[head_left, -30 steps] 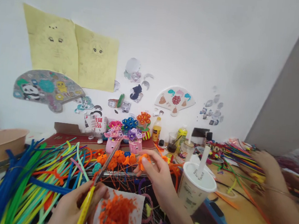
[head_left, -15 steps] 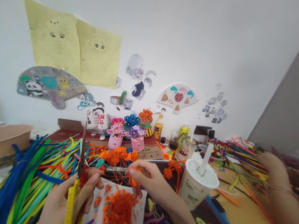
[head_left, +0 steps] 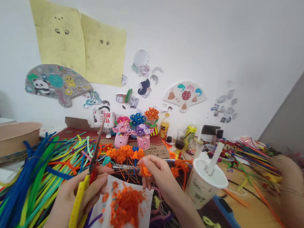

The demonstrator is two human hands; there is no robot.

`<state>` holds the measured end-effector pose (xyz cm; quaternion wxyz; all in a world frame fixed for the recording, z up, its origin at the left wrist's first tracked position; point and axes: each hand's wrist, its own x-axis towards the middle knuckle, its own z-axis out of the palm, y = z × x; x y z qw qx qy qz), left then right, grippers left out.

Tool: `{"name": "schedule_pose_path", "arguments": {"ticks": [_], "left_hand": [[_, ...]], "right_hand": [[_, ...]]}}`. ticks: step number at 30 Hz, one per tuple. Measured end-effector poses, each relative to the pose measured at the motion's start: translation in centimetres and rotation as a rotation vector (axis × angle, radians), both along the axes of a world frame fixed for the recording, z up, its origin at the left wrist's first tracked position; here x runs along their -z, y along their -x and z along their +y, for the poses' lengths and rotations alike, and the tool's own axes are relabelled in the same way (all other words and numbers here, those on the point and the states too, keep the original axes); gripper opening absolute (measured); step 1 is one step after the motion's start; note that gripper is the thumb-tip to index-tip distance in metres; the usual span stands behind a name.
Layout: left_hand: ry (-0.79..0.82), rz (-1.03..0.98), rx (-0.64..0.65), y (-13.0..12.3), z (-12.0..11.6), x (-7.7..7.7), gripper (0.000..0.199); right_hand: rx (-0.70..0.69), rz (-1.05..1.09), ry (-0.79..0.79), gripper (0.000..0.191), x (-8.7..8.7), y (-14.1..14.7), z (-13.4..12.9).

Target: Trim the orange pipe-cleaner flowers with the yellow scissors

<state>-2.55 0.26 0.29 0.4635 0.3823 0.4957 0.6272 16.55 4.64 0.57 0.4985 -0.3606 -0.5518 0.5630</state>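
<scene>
My left hand (head_left: 69, 199) is closed around scissors with yellow handles (head_left: 77, 206). Their blades (head_left: 97, 148) point up, leaning slightly right. My right hand (head_left: 163, 175) pinches an orange fuzzy pipe-cleaner flower (head_left: 145, 171), partly hidden by the fingers. Below and between the hands, a white sheet (head_left: 99, 216) bears a heap of orange fuzz clippings (head_left: 126, 206). Just beyond the hands lies a row of orange pipe-cleaner flowers (head_left: 121, 154) on thin stems.
Bundles of coloured pipe cleaners (head_left: 35, 174) spread on the left beside a tan oval container (head_left: 6, 141). A lidded cup with a straw (head_left: 206, 178) stands right of my right forearm. Potted pipe-cleaner flowers (head_left: 121, 140) stand farther back. Another person's arm (head_left: 292, 185) reaches in at right.
The view has shifted a little, so the scene sits slightly farther right and higher. The scissors lean more to the right. Both hands keep their holds.
</scene>
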Motion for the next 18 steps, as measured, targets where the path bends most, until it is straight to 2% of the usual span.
{"name": "schedule_pose_path", "arguments": {"ticks": [2,5,9,13,15,18], "left_hand": [[0.023,-0.086,0.107,0.4,0.2,0.4,0.045],[0.054,-0.110,0.144,1.1,0.8,1.1,0.047],[0.089,-0.094,0.121,1.2,1.4,1.1,0.047],[-0.106,-0.007,-0.039,0.6,0.8,0.2,0.040],[-0.122,0.014,-0.048,0.4,0.5,0.0,0.043],[-0.032,-0.002,0.003,0.4,0.4,0.0,0.047]], "right_hand": [[0.041,-0.004,-0.001,0.031,0.0,-0.1,0.2],[0.015,-0.017,-0.017,0.032,-0.1,-0.2,0.2],[-0.165,-0.107,-0.050,0.034,-0.2,-0.7,-0.2],[-0.310,-0.155,-0.061,0.028,-0.6,-1.2,-0.8],[-0.365,-0.154,-0.041,0.025,-0.7,-1.4,-0.9],[-0.444,-0.160,-0.010,0.025,-0.6,-1.8,-1.1]]}}
